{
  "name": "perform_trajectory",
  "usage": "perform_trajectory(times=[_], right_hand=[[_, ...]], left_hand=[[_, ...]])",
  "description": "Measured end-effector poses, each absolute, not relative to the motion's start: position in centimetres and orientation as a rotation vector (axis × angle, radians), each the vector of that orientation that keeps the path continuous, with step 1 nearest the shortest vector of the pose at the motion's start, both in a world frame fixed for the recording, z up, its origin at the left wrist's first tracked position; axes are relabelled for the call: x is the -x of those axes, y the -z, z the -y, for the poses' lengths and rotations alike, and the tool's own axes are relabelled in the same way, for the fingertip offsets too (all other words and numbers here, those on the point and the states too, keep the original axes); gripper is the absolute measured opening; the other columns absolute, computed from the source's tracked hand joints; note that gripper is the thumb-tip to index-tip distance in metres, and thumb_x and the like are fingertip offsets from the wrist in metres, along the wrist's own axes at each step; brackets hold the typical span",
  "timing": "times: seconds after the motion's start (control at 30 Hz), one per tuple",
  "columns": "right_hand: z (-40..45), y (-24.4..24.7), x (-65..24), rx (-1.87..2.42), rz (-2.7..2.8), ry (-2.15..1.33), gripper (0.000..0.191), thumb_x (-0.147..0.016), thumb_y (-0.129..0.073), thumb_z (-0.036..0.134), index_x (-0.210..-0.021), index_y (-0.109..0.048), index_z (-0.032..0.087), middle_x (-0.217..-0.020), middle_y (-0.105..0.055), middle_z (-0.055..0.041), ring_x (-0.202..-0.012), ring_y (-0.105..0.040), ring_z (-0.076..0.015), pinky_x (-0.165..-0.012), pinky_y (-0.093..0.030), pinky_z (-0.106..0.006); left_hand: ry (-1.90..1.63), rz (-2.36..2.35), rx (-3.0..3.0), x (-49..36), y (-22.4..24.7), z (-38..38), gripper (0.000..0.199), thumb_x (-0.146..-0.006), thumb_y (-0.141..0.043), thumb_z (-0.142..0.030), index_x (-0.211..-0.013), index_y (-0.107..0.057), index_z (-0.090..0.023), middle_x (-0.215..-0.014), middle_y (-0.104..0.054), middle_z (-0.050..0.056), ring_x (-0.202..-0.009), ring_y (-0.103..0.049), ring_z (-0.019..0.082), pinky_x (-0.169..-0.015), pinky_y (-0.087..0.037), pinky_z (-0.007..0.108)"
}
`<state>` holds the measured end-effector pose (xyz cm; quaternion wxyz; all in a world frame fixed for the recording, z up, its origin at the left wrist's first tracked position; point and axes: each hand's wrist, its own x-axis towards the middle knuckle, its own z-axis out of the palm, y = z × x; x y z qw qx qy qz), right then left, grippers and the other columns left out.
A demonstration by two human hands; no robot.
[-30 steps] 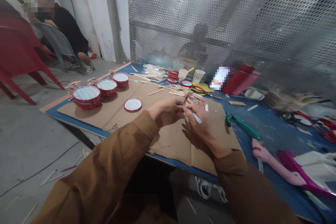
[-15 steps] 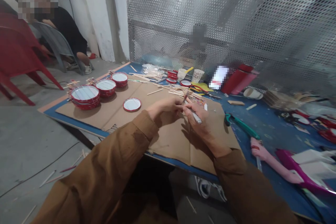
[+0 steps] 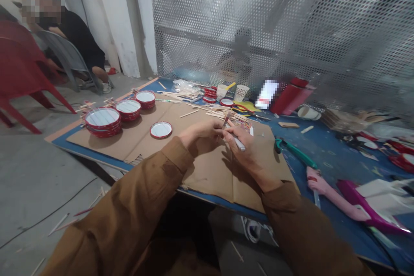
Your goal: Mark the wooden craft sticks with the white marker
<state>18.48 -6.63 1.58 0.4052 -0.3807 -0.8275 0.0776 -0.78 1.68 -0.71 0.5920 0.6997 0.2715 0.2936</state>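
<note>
My left hand (image 3: 207,133) is closed in a pinch above the cardboard, its fingers meeting those of my right hand. Between its fingertips a thin brownish strip (image 3: 227,117) sticks up; its kind is unclear. My right hand (image 3: 245,148) is wrapped round a white pen-like tool (image 3: 239,144), whose front end is hidden by the fingers. To the left of my hands, a shallow red-rimmed round piece (image 3: 161,130) lies flat with its white face up. Thin wooden sticks (image 3: 220,113) lie scattered just beyond my hands.
Three red drum-like rounds (image 3: 102,121) with wooden bits stand at the left. A cardboard sheet (image 3: 207,177) covers part of the blue table. Teal-and-pink tool (image 3: 297,154), red bottle (image 3: 287,97), blurred phone (image 3: 268,94) and paper cups (image 3: 241,92) surround it. A seated person (image 3: 77,34) is far left.
The whole view has shifted slightly, with the table's things appearing a little further left. My hands stay together in nearly the same grip.
</note>
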Motion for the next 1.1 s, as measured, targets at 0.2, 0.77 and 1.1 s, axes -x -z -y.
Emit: perform_trajectory(times=[0.2,0.77,1.1], right_hand=[[6.2,-0.9,-18.4,0.956,2.067,-0.202,0.029,-0.110,-0.056,0.044,-0.095,-0.076,0.030,-0.102,-0.086,-0.0076,-0.117,-0.082,-0.0336,-0.117,-0.060,-0.058],[6.6,-1.5,-18.3,0.921,2.082,-0.229,0.026,-0.110,-0.056,0.041,-0.096,-0.075,0.030,-0.106,-0.087,-0.0070,-0.122,-0.082,-0.0328,-0.120,-0.059,-0.056],[6.9,-1.6,-18.4,0.937,2.082,-0.261,0.025,-0.111,-0.060,0.041,-0.097,-0.077,0.030,-0.107,-0.086,-0.0062,-0.127,-0.080,-0.0334,-0.125,-0.054,-0.058]], left_hand=[[-0.665,-0.672,-1.714,0.8,0.2,-1.3,0.020,-0.087,-0.082,-0.027,-0.077,-0.071,-0.014,-0.068,-0.059,0.000,-0.064,-0.048,0.012,-0.064,-0.043,0.026],[-0.652,-0.676,-1.762,0.7,1.6,-2.6,0.020,-0.092,-0.076,-0.028,-0.079,-0.072,-0.013,-0.070,-0.062,0.002,-0.068,-0.054,0.014,-0.067,-0.043,0.026],[-0.679,-0.631,-1.720,0.6,1.6,-2.3,0.014,-0.088,-0.077,-0.023,-0.078,-0.071,-0.014,-0.069,-0.060,0.001,-0.066,-0.053,0.014,-0.066,-0.044,0.027]])
